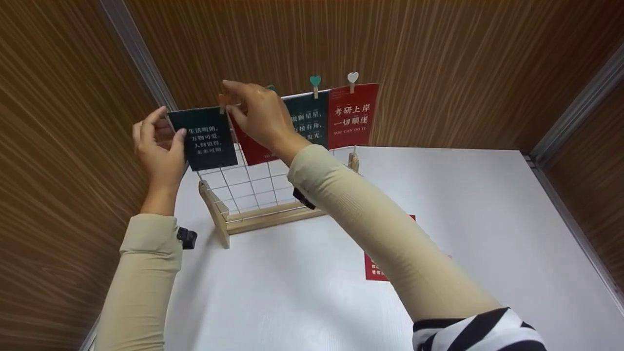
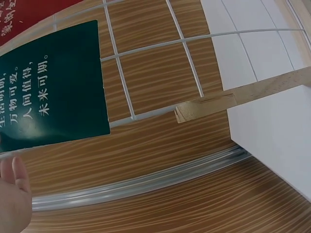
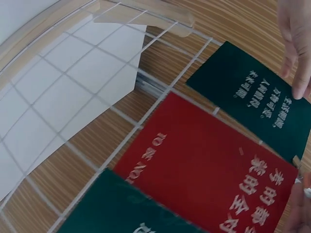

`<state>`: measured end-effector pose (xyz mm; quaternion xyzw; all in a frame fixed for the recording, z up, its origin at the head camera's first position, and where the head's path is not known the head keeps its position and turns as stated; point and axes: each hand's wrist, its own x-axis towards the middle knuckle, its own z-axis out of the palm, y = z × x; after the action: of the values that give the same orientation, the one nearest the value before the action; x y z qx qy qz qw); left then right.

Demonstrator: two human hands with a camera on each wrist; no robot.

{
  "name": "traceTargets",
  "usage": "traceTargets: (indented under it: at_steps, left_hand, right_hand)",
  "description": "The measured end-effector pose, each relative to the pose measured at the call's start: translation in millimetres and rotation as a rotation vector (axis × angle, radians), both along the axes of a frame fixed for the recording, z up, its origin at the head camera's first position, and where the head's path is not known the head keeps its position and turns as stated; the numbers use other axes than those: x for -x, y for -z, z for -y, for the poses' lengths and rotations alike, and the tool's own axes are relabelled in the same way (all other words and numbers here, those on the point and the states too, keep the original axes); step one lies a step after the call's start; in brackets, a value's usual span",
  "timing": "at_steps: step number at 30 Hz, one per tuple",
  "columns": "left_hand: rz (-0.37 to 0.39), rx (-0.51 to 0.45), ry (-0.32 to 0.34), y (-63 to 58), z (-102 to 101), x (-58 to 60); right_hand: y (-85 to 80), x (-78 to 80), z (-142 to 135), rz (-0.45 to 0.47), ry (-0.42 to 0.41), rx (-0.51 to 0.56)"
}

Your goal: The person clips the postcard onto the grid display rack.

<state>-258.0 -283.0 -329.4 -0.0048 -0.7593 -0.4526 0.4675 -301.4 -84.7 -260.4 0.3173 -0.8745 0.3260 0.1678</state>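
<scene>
A dark green card (image 1: 207, 139) with pale lettering hangs at the left end of a wire grid rack (image 1: 256, 187). My left hand (image 1: 158, 141) pinches its left edge, thumb in front and fingers behind. At the card's upper right corner sits a small orange-topped clothespin (image 1: 222, 102). My right hand (image 1: 265, 114) holds the clothespin between bent thumb and index finger, though the exact contact is partly hidden. Behind the right hand hangs a red card (image 3: 194, 160), overlapped by that hand in the head view. In the left wrist view, the left hand (image 2: 13, 199) shows only partly.
Farther right hang another green card (image 1: 312, 124) and a red card (image 1: 353, 114), with a green heart clothespin (image 1: 315, 80) and a white one (image 1: 353, 77). The rack's wooden base (image 1: 273, 217) stands on the white table (image 1: 273, 282). A red card (image 1: 375, 270) lies under the right forearm.
</scene>
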Motion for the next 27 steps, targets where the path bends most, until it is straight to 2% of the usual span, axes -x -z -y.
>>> traceTargets:
  at_steps: [5,11,17,27]
  left_hand:
    - [-0.026,-0.026,-0.007,4.1,-1,-1.9]
    - [-0.057,0.060,-0.054,11.4,-4,-4.9]
    - [-0.083,0.131,-0.097,19.0,-10,-6.3]
    - [-0.106,0.183,-0.156,36.3,-20,-8.0]
  right_hand:
    - [8.8,2.4,-11,-0.144,-0.068,0.058]
    - [20.8,6.2,-25,-0.285,-0.109,0.113]
    - [32.5,9.4,-40,-0.423,-0.079,0.105]
    - [56.2,12.1,-67,-0.534,-0.008,0.114]
